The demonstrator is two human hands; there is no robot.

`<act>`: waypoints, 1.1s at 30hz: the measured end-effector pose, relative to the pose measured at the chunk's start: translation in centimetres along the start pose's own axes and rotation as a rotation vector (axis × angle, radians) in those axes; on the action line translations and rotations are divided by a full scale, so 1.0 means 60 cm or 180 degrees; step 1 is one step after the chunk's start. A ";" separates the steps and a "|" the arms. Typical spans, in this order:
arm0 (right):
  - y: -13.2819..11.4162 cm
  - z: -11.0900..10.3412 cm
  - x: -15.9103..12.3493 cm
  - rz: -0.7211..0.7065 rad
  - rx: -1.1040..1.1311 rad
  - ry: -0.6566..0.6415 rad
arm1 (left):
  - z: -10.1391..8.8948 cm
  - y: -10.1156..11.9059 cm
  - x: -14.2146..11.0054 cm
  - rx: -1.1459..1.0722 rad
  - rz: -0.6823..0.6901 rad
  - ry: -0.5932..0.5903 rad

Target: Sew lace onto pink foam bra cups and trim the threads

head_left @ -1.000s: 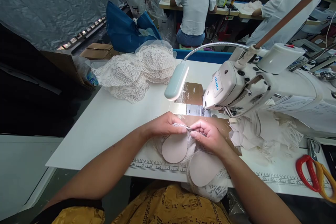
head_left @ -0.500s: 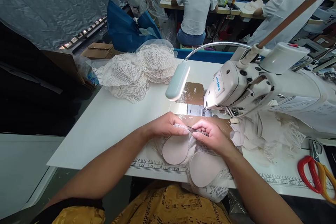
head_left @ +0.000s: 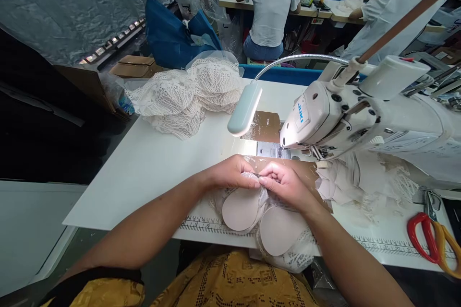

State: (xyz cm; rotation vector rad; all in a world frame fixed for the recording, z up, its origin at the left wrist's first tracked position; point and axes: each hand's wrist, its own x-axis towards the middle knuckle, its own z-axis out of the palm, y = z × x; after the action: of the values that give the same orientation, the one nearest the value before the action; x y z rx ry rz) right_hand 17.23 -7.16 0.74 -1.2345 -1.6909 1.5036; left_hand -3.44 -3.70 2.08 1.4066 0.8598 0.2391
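Just in front of the sewing machine, my left hand (head_left: 239,172) pinches the upper edge of a white lace bra (head_left: 288,260). Its two smooth beige cups (head_left: 240,210) face up, and the lower part hangs over the table's front edge. Close against the left fingertips, my right hand (head_left: 284,181) is closed around a slim metal tool, mostly hidden by the fingers. Only its dark tip (head_left: 256,174) shows at the lace, so its exact kind is unclear.
The sewing machine (head_left: 324,110) and its lamp (head_left: 245,109) stand ahead. White lace pieces (head_left: 176,98) are piled back left, and fabric scraps (head_left: 363,182) lie right. Red-and-orange-handled scissors (head_left: 425,237) rest at the right edge. Two people (head_left: 272,5) sit beyond.
My right fingers have shifted slightly left and closed further over the metal tool, so less of it shows. The bra stays in nearly the same place.
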 end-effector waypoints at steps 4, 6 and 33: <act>0.004 0.001 -0.001 0.0141 0.0268 -0.0170 | 0.002 -0.001 0.001 0.0024 0.0059 0.0038; 0.005 0.006 0.003 0.0024 0.0180 -0.0105 | 0.003 -0.004 0.003 0.0098 0.0141 0.0016; -0.092 0.085 0.035 -0.0313 -0.0496 0.0394 | -0.081 -0.002 -0.241 0.2891 0.0702 0.2320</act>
State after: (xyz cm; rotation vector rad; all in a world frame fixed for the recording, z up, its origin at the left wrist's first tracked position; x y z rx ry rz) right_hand 10.46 -7.29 4.60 -1.2762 -1.7860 1.2320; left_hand -16.53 -9.01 7.85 2.3272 1.5194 0.6012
